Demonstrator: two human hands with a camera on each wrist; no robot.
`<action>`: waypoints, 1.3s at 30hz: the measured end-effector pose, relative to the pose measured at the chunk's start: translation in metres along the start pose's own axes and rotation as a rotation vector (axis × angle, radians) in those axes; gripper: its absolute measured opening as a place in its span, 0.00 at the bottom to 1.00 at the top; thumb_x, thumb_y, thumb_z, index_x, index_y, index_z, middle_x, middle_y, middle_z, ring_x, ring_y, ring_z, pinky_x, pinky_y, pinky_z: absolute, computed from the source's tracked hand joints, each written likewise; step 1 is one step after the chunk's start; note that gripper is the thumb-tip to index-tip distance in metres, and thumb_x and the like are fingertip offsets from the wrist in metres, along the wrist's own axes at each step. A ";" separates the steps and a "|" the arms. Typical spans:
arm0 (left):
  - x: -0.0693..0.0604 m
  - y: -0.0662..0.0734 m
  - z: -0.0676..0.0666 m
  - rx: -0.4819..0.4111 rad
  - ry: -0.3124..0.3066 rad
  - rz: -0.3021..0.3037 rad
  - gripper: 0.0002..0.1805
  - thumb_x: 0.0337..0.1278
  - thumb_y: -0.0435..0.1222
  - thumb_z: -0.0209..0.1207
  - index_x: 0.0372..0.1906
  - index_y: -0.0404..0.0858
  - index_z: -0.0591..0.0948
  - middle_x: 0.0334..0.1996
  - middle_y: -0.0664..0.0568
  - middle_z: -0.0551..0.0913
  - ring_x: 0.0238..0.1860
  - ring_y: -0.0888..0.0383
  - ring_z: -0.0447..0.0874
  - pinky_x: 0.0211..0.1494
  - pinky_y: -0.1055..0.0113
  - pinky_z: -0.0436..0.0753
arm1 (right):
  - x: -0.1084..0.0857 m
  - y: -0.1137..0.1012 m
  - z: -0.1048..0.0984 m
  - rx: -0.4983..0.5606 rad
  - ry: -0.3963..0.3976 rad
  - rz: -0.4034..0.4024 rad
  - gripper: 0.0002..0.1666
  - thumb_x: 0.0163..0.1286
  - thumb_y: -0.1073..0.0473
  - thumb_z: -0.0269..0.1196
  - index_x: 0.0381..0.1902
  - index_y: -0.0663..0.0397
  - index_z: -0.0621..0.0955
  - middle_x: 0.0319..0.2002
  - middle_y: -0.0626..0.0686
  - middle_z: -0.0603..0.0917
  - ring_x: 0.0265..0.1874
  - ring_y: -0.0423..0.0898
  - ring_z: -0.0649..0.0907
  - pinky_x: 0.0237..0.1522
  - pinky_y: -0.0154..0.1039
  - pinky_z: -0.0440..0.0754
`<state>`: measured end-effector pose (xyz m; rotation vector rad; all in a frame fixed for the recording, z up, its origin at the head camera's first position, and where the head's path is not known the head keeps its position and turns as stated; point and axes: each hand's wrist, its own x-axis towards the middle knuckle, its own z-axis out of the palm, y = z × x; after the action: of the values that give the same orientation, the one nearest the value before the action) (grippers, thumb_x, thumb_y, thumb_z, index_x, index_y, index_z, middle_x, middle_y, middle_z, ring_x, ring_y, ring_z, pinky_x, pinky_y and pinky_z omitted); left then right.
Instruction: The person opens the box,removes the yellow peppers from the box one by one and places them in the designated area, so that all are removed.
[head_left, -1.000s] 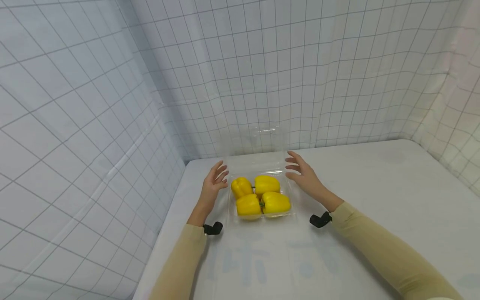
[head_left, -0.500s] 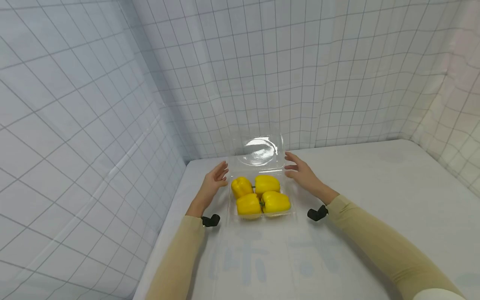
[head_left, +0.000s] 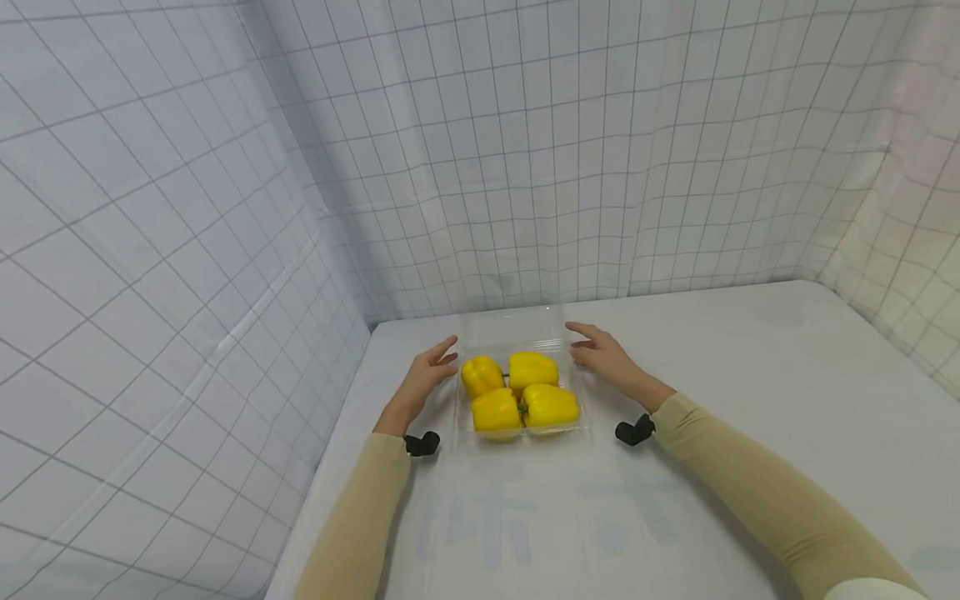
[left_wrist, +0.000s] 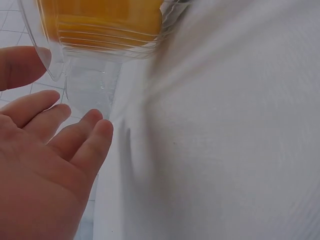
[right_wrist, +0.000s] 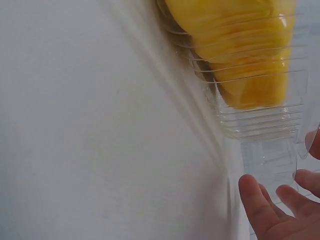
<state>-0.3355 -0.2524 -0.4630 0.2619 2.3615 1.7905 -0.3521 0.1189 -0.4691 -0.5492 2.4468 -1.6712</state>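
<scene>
A clear plastic box (head_left: pixel 525 431) with several yellow bell peppers (head_left: pixel 551 405) inside stands on the white table, its clear lid (head_left: pixel 513 327) raised at the back. My left hand (head_left: pixel 422 382) is at the box's back left corner, fingers spread and nearly straight. In the left wrist view the thumb of that hand (left_wrist: pixel 50 165) lies at the box's rim; contact is unclear. My right hand (head_left: pixel 609 360) is at the back right corner with fingers extended. The right wrist view shows this hand (right_wrist: pixel 282 212) beside the lid's hinge side, its thumb partly cut off by the frame.
The white table (head_left: pixel 750 375) extends to the right and in front of the box. Behind it hangs a white grid-patterned curtain (head_left: pixel 600 167), and another gridded cloth (head_left: pixel 150 292) stands along the left side. Faint bluish marks lie on the table's front part.
The raised lid has tilted and its bright reflection is gone. Both hands have moved slightly lower in the head view, their fingers more extended. The box and peppers have hardly moved.
</scene>
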 end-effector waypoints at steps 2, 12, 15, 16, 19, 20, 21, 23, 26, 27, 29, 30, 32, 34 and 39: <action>-0.001 0.000 0.001 0.001 -0.002 -0.004 0.33 0.72 0.31 0.52 0.79 0.43 0.61 0.78 0.56 0.56 0.75 0.51 0.60 0.76 0.49 0.57 | -0.001 0.002 -0.001 0.021 -0.011 0.004 0.36 0.77 0.58 0.56 0.79 0.54 0.60 0.77 0.60 0.58 0.65 0.62 0.74 0.61 0.56 0.76; -0.002 -0.005 0.006 -0.024 0.014 -0.022 0.31 0.73 0.33 0.52 0.78 0.44 0.64 0.78 0.52 0.59 0.75 0.49 0.60 0.73 0.50 0.63 | -0.003 0.009 -0.003 0.083 -0.025 0.008 0.35 0.79 0.57 0.53 0.79 0.53 0.59 0.77 0.60 0.58 0.66 0.63 0.72 0.61 0.54 0.76; -0.004 -0.003 0.007 -0.040 0.030 -0.024 0.31 0.74 0.33 0.52 0.78 0.42 0.63 0.77 0.49 0.59 0.75 0.48 0.61 0.73 0.50 0.64 | -0.002 0.006 -0.003 0.064 -0.001 0.007 0.33 0.78 0.59 0.54 0.78 0.55 0.61 0.74 0.62 0.63 0.66 0.63 0.72 0.59 0.54 0.78; -0.005 -0.002 0.008 -0.044 0.039 -0.029 0.31 0.74 0.33 0.52 0.78 0.41 0.62 0.77 0.48 0.60 0.74 0.47 0.61 0.72 0.50 0.65 | -0.002 0.005 -0.003 0.051 0.012 0.013 0.33 0.78 0.59 0.54 0.77 0.55 0.62 0.73 0.63 0.65 0.65 0.63 0.72 0.59 0.53 0.78; -0.008 -0.001 0.009 -0.041 0.074 -0.062 0.31 0.74 0.34 0.52 0.78 0.41 0.62 0.76 0.43 0.61 0.74 0.45 0.62 0.71 0.50 0.67 | -0.003 0.000 -0.003 0.000 0.050 0.038 0.32 0.77 0.59 0.55 0.76 0.54 0.64 0.71 0.62 0.68 0.65 0.62 0.73 0.58 0.54 0.79; -0.010 0.000 0.010 -0.036 0.087 -0.077 0.32 0.74 0.34 0.52 0.78 0.41 0.61 0.76 0.42 0.61 0.73 0.44 0.62 0.71 0.50 0.68 | -0.003 -0.002 -0.003 -0.025 0.062 0.042 0.32 0.77 0.59 0.55 0.76 0.53 0.65 0.70 0.62 0.69 0.65 0.62 0.73 0.58 0.54 0.79; -0.011 0.000 0.010 -0.029 0.102 -0.092 0.32 0.74 0.35 0.53 0.78 0.42 0.62 0.76 0.41 0.62 0.73 0.44 0.63 0.70 0.50 0.68 | -0.004 -0.004 -0.003 -0.049 0.076 0.047 0.31 0.76 0.59 0.56 0.75 0.52 0.66 0.70 0.61 0.69 0.65 0.61 0.73 0.59 0.55 0.78; -0.015 0.002 0.011 -0.017 0.124 -0.112 0.32 0.73 0.34 0.52 0.78 0.44 0.62 0.75 0.41 0.62 0.73 0.44 0.64 0.69 0.50 0.69 | -0.005 -0.009 -0.002 -0.097 0.098 0.044 0.31 0.76 0.58 0.57 0.75 0.51 0.67 0.69 0.61 0.71 0.65 0.61 0.73 0.59 0.56 0.77; -0.023 0.006 0.012 -0.008 0.144 -0.127 0.32 0.73 0.33 0.53 0.78 0.46 0.63 0.75 0.42 0.63 0.72 0.45 0.65 0.69 0.50 0.69 | -0.010 -0.020 -0.001 -0.158 0.116 0.011 0.31 0.75 0.58 0.58 0.74 0.50 0.68 0.69 0.60 0.71 0.66 0.61 0.72 0.62 0.60 0.73; -0.025 0.007 0.012 -0.003 0.143 -0.127 0.32 0.73 0.33 0.53 0.78 0.46 0.63 0.75 0.41 0.63 0.72 0.44 0.65 0.69 0.50 0.69 | -0.012 -0.024 -0.001 -0.168 0.122 -0.001 0.31 0.75 0.58 0.58 0.74 0.50 0.68 0.69 0.60 0.71 0.66 0.61 0.71 0.63 0.60 0.72; -0.030 0.010 0.013 -0.002 0.134 -0.125 0.32 0.73 0.32 0.53 0.78 0.46 0.63 0.75 0.40 0.62 0.72 0.44 0.64 0.70 0.50 0.68 | -0.015 -0.031 0.000 -0.181 0.131 -0.027 0.31 0.75 0.58 0.59 0.74 0.49 0.68 0.69 0.59 0.71 0.66 0.61 0.71 0.64 0.60 0.70; -0.033 0.011 0.013 -0.002 0.127 -0.122 0.32 0.73 0.32 0.53 0.78 0.46 0.63 0.75 0.40 0.62 0.72 0.43 0.64 0.70 0.49 0.68 | -0.017 -0.034 0.000 -0.183 0.135 -0.039 0.31 0.74 0.58 0.59 0.74 0.49 0.68 0.70 0.58 0.70 0.67 0.60 0.70 0.65 0.60 0.70; -0.039 0.013 0.014 0.003 0.112 -0.114 0.32 0.73 0.32 0.52 0.78 0.45 0.62 0.75 0.40 0.61 0.72 0.43 0.64 0.70 0.49 0.68 | -0.019 -0.039 0.002 -0.189 0.138 -0.064 0.32 0.74 0.57 0.60 0.74 0.48 0.68 0.70 0.57 0.70 0.67 0.60 0.70 0.66 0.58 0.69; -0.045 0.015 0.015 -0.004 0.102 -0.103 0.32 0.73 0.33 0.52 0.79 0.45 0.61 0.75 0.40 0.61 0.72 0.43 0.64 0.70 0.49 0.68 | -0.021 -0.042 0.003 -0.193 0.132 -0.095 0.32 0.74 0.57 0.60 0.74 0.48 0.68 0.71 0.56 0.68 0.68 0.62 0.68 0.66 0.58 0.69; -0.060 0.017 0.020 -0.037 0.103 -0.077 0.32 0.72 0.33 0.53 0.78 0.46 0.63 0.74 0.40 0.63 0.71 0.43 0.66 0.70 0.48 0.69 | -0.026 -0.052 0.011 -0.197 0.113 -0.152 0.33 0.73 0.58 0.62 0.74 0.49 0.67 0.71 0.56 0.67 0.69 0.64 0.67 0.66 0.59 0.70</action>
<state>-0.2719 -0.2436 -0.4503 0.0746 2.3685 1.8520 -0.3135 0.1019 -0.4281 -0.6991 2.7349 -1.5618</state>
